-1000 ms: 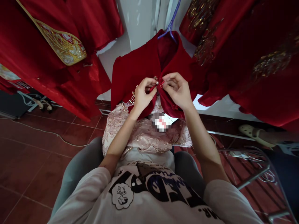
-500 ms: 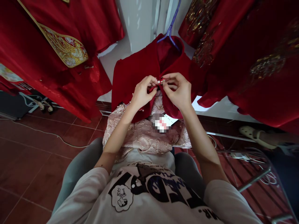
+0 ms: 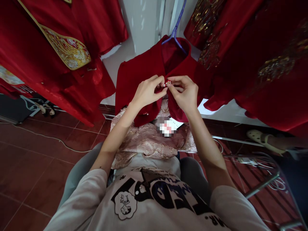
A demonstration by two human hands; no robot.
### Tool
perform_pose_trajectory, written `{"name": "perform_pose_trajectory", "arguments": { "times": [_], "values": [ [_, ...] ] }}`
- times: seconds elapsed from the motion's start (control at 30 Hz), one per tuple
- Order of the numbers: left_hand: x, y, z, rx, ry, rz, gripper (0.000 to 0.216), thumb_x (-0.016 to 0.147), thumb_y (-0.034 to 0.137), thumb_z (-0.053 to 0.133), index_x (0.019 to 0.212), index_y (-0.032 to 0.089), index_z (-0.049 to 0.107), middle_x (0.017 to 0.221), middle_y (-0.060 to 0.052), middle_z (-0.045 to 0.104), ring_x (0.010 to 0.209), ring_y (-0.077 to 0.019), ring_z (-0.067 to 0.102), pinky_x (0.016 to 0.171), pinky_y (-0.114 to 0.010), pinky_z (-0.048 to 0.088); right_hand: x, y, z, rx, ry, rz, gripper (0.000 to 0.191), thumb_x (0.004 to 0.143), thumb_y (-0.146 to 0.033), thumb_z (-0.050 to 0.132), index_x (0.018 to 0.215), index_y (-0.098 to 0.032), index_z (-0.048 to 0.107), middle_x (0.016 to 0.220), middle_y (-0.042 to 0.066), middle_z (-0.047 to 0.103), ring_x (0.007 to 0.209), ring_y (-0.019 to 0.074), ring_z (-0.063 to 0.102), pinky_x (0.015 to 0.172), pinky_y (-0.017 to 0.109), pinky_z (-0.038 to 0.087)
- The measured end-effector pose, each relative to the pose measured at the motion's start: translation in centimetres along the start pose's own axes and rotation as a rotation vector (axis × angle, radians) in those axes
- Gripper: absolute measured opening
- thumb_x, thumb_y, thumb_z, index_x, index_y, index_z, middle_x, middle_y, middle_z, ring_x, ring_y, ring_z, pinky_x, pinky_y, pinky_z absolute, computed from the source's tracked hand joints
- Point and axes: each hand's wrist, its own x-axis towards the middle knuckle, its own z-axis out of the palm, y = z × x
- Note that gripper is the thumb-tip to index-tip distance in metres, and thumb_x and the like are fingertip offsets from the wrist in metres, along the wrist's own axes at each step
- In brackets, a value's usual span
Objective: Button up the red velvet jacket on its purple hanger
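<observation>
Both hands (image 3: pixel 166 89) pinching clasp (image 3: pixel 167 83), jacket (image 3: pixel 139 73) hanging upright

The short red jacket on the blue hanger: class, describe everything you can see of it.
The short red jacket is dark red, velvet-looking cloth with a turned-down collar and short sleeves. It hangs facing the camera on a blue hanger, over a pale pink brocade garment. Its front edges meet at a small pearl-like fastening, pinched by the left hand and the right hand. A few beads show at its lower left hem.
</observation>
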Motion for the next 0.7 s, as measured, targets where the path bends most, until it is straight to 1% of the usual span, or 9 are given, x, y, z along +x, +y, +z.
{"name": "perform_pose_trajectory", "arguments": {
  "times": [0.17,0.37,0.5,0.7],
  "values": [
    [0.35,0.23,-0.21,0.095,-0.034,-0.01,0.004,0.09,0.022,0.062,0.091,0.019,0.064,0.087,-0.003,0.064,0.082,-0.0195,0.068,0.075,-0.031,0.05,-0.07,-0.04,-0.31,0.023,-0.021,-0.004,0.031,0.088,-0.046,0.072,0.11,-0.023,0.072,0.108,0.006,0.067,0.096,0.0179,0.071,0.087,0.036,0.065],
    [0.5,0.52,-0.43,0.127,-0.059,-0.007,0.006,0.089,0.023,0.06,0.093,0.019,0.064,0.088,-0.003,0.065,0.082,-0.0201,0.067,0.075,-0.033,0.049,-0.04,0.19,-0.51,0.06,-0.028,-0.002,0.034,0.083,-0.044,0.077,0.109,-0.023,0.073,0.108,0.005,0.068,0.096,0.0176,0.071,0.088,0.036,0.065],
    [0.58,0.81,-0.6,0.153,-0.096,-0.011,0.006,0.088,0.021,0.059,0.092,0.019,0.064,0.088,-0.003,0.065,0.081,-0.02,0.066,0.074,-0.033,0.049,-0.07,0.08,-0.51,0.073,-0.038,0.008,0.036,0.083,-0.045,0.078,0.109,-0.022,0.072,0.108,0.005,0.068,0.096,0.0176,0.071,0.089,0.036,0.065],
    [0.64,0.19,-0.15,0.104,-0.107,0.057,0.005,0.087,0.019,0.06,0.091,0.019,0.063,0.087,-0.004,0.063,0.083,-0.0216,0.066,0.077,-0.035,0.05,0.08,-0.26,-0.6,0.046,-0.042,0.036,0.036,0.08,-0.048,0.079,0.106,-0.023,0.072,0.107,0.004,0.068,0.096,0.0174,0.071,0.09,0.036,0.065]
  ]
}}
